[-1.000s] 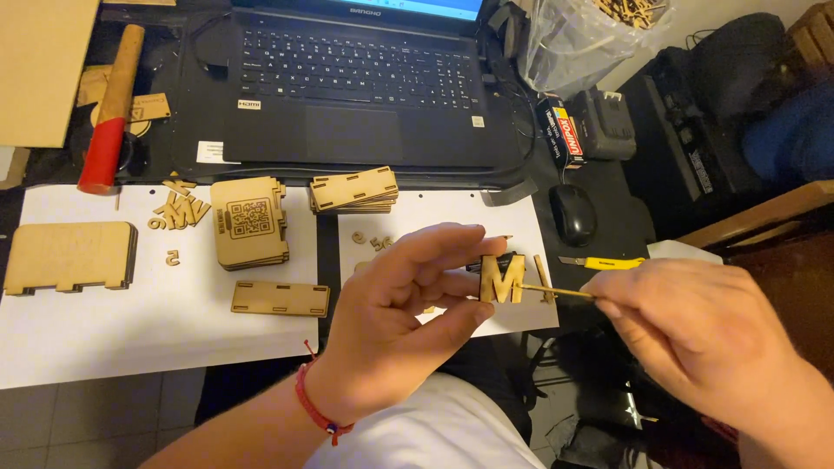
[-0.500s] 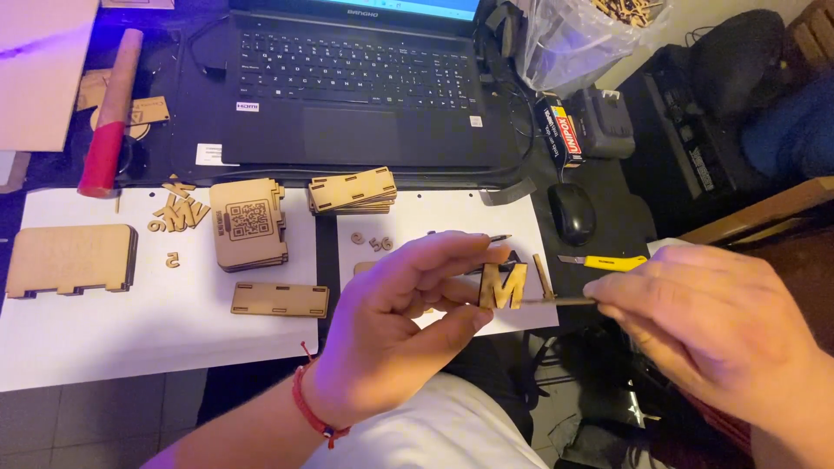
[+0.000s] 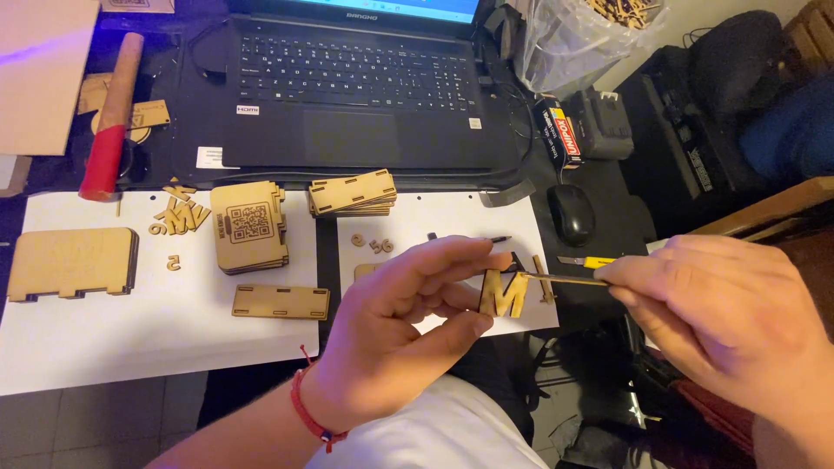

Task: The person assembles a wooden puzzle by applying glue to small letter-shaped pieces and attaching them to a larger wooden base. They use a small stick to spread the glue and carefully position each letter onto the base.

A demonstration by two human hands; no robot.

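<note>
Wooden letter (image 3: 504, 293) — flat, tan, dark-edged, pinched in left hand (image 3: 404, 334)

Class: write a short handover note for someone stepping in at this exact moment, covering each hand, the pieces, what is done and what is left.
Left hand: pinches a wooden letter upright between thumb and fingers.
Right hand: holds a thin stick, tip at the letter's top.
On the paper sheets: stacked wooden panels, more panels, small loose letters.
Done: letter picked up.
Left: the loose letters are untouched.
</note>
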